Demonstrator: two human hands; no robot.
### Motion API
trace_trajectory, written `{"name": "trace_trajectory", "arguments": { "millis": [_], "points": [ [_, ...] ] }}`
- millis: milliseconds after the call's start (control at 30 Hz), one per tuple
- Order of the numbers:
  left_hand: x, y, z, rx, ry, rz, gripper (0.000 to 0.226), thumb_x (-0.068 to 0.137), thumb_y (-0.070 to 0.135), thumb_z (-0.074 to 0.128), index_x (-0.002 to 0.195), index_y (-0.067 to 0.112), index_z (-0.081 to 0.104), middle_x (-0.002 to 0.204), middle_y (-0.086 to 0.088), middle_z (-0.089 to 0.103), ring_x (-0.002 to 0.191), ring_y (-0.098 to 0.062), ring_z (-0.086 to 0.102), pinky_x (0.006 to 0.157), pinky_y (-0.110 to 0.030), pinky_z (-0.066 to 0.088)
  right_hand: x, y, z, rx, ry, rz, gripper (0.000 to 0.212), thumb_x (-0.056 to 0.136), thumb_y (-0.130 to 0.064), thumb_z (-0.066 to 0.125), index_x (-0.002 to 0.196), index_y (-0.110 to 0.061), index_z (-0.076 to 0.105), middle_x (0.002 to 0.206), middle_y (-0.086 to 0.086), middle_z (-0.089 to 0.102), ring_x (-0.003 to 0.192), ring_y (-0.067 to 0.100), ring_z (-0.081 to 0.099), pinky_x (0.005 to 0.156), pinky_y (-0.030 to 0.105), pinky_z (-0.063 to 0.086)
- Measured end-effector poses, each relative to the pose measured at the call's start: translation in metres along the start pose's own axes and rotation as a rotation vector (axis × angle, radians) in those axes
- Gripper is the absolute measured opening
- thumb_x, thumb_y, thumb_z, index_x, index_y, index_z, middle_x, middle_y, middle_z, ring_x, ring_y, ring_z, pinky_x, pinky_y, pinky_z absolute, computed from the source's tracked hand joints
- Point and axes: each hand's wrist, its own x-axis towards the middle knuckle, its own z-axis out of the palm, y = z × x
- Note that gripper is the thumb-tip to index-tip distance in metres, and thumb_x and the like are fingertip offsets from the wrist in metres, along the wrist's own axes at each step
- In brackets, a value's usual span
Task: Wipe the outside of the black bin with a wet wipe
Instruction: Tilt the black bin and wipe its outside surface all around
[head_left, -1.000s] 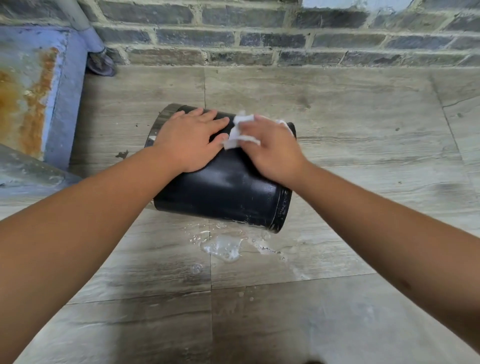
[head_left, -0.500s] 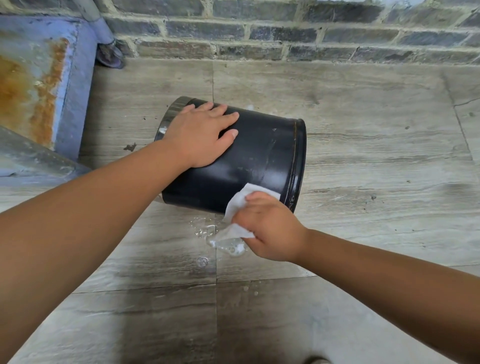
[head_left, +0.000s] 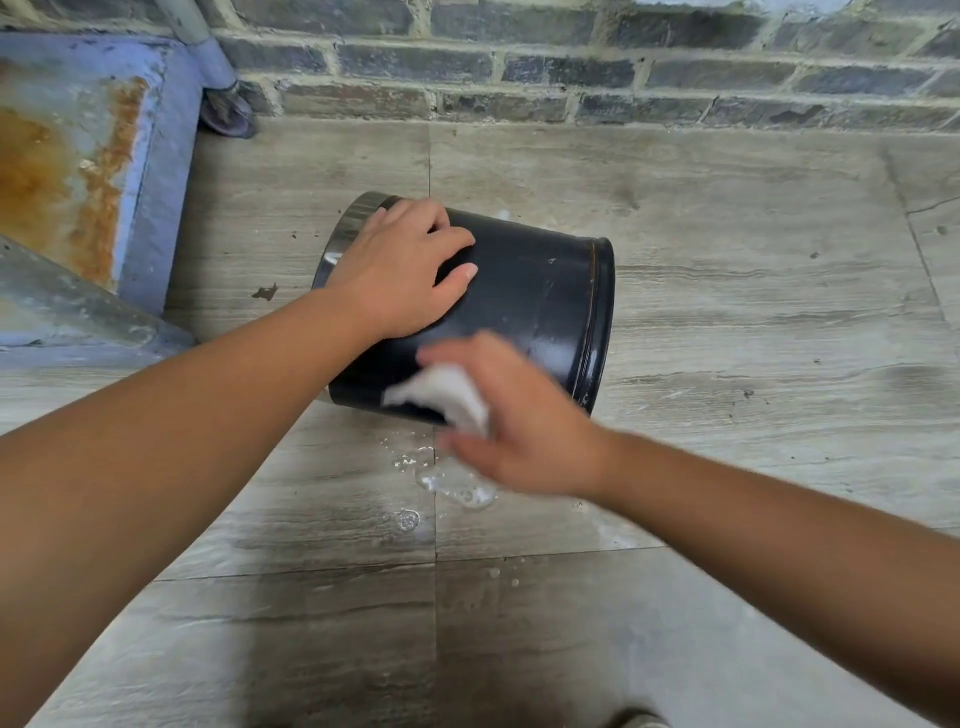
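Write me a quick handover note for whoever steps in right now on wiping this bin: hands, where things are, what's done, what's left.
Left hand: flat on top of the black bin, steadying it.
Right hand: grips the wet wipe against the bin's near lower side; blurred, so mid-stroke.
Bin: lying on its side on the tiled floor, silver rim toward the left, base toward the right.
Puddle on the floor just in front of the bin.
Done: how much is wiped cannot be told; the side looks glossy.
Left: probably roll the bin to reach the underside and finish round.

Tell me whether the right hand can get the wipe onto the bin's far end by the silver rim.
Probably not yet: the left hand rests there on the bin, covering it from the right hand and its wipe.
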Motion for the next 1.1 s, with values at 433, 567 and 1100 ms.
{"name": "trace_trajectory", "arguments": {
  "millis": [433, 567, 1100],
  "points": [
    [-0.007, 0.002, 0.005, 0.037, 0.078, -0.015, 0.046, 0.091, 0.047, 0.041, 0.121, 0.022, 0.064, 0.106, -0.002, 0.055, 0.101, -0.027, 0.053, 0.101, -0.05, 0.035, 0.085, 0.051, -0.046, 0.57, 0.607, 0.739, 0.029, 0.075, 0.01, 0.042, 0.084, -0.004, 0.065, 0.052, 0.007, 0.058, 0.051, 0.02, 0.052, 0.06, 0.036, 0.042],
    [-0.007, 0.0, 0.005, -0.003, 0.083, -0.002, 0.043, 0.093, 0.043, 0.046, 0.125, 0.02, 0.063, 0.108, -0.003, 0.055, 0.1, -0.027, 0.054, 0.101, -0.052, 0.035, 0.041, 0.019, -0.015, 0.543, 0.312, 0.514, 0.031, 0.064, 0.011, 0.045, 0.06, -0.011, 0.067, 0.056, 0.013, 0.066, 0.05, 0.028, 0.057, 0.047, 0.033, 0.048],
    [-0.155, -0.028, 0.026, -0.856, -0.003, -0.871, 0.007, 0.088, 0.032, 0.065, 0.093, 0.028, 0.067, 0.099, -0.003, 0.071, 0.096, -0.02, 0.064, 0.081, -0.03, 0.045, 0.013, 0.02, 0.008, 0.245, 0.13, 0.287, 0.022, 0.069, -0.001, 0.046, 0.073, -0.008, 0.067, 0.08, 0.004, 0.067, 0.08, 0.017, 0.063, 0.069, 0.03, 0.051]
  ]
}}
